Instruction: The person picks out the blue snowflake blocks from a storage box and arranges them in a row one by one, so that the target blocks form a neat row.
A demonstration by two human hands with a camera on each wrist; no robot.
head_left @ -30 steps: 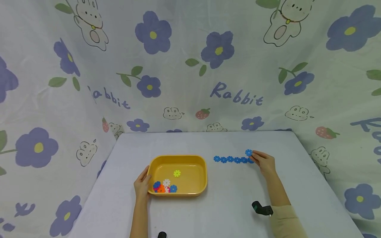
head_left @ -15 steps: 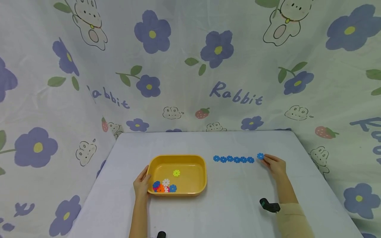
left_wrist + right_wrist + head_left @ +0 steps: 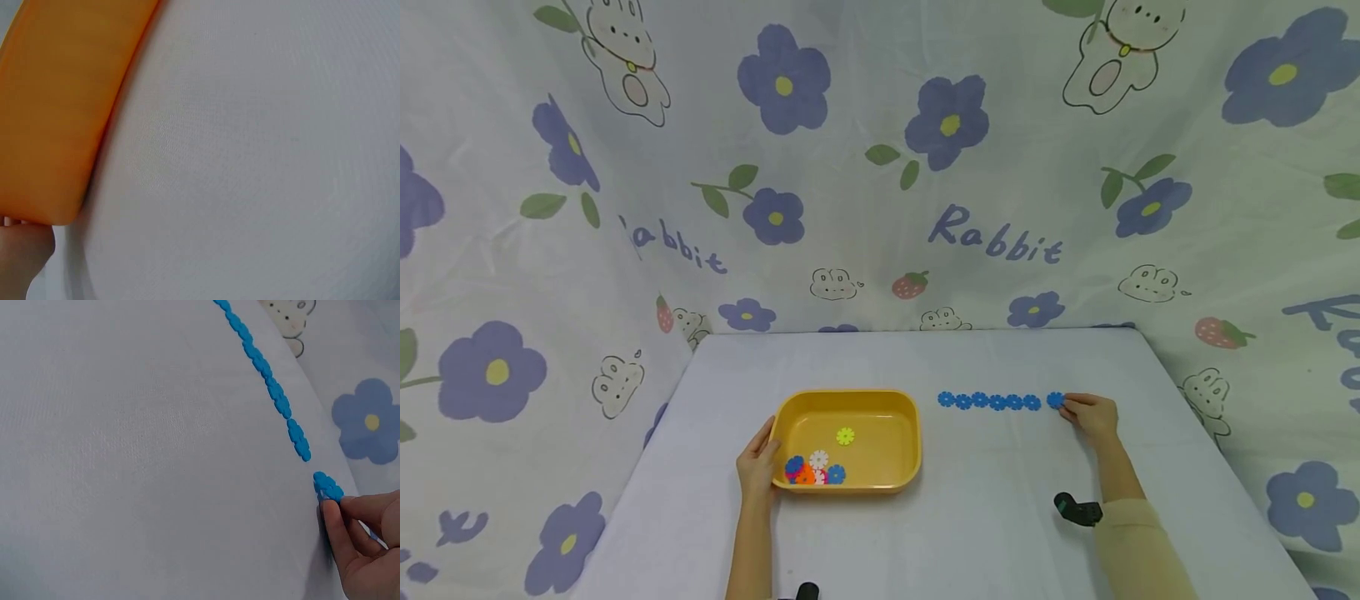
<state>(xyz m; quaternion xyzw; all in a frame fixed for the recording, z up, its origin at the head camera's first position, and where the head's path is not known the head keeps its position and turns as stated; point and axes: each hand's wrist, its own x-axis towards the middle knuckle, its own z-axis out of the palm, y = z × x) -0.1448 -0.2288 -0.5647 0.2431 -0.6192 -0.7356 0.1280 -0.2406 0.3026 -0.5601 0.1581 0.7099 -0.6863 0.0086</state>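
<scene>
Between thumb and fingertips, my right hand (image 3: 1092,415) pinches a blue flower-shaped plastic disc (image 3: 1055,400), held low at the right end of a row. That row (image 3: 997,402) consists of several matching blue discs side by side, and a small gap separates it from the pinched disc (image 3: 326,486) in the right wrist view. My left hand (image 3: 757,462) grips the left wall of a yellow plastic tray (image 3: 847,489). Inside the tray lie a yellow-green disc (image 3: 846,436) and, in its near left corner, a pile of blue, white, orange and pink discs (image 3: 806,474).
A white cloth covers the table (image 3: 970,525). Behind and beside it hang curtains (image 3: 865,183) printed with flowers and rabbits. A black wrist device (image 3: 1077,509) sticks out near my right forearm, and another (image 3: 807,591) shows at the bottom edge.
My right hand has carried the blue disc from above the row's right end to the right, then lowered it level with the row. The left hand and tray have stayed put.
</scene>
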